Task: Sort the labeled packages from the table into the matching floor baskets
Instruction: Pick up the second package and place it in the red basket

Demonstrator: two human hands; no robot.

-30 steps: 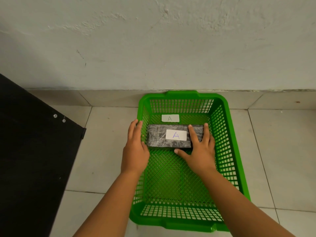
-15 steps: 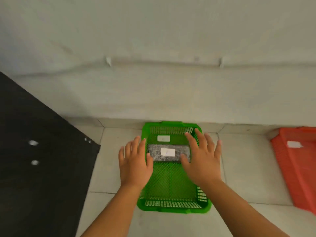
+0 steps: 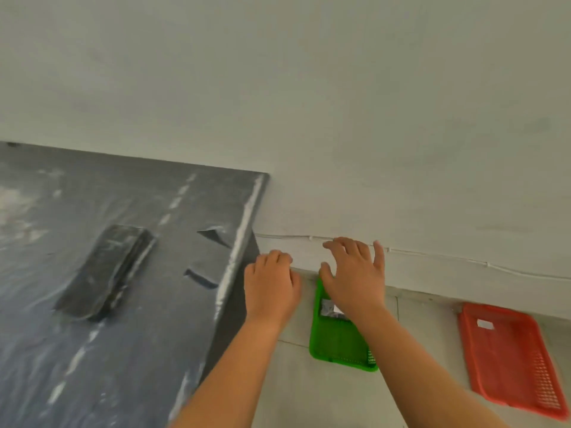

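Both hands empty. Left hand has fingers loosely curled, holding nothing, raised just past the table corner. Right hand is spread flat, fingers apart, nothing in it, in the air in front of the green basket and hiding its far end. 1 wrapped package lies in that basket at the far end, partly behind the right wrist; a white label shows on it, but the letter can't be read at this blur. Red basket sits on the floor to the right, well apart from the green one, white tag on its far wall, no package visible inside. On the table, 1 dark wrapped package lies flat, angled, well left of both hands; no label visible on its top. My read: the green basket's drop is done and the open hands suit a reach for the table package. Next step likely needs that package turned to find its label before choosing a basket. Frame is motion-blurred, so detail is limited.
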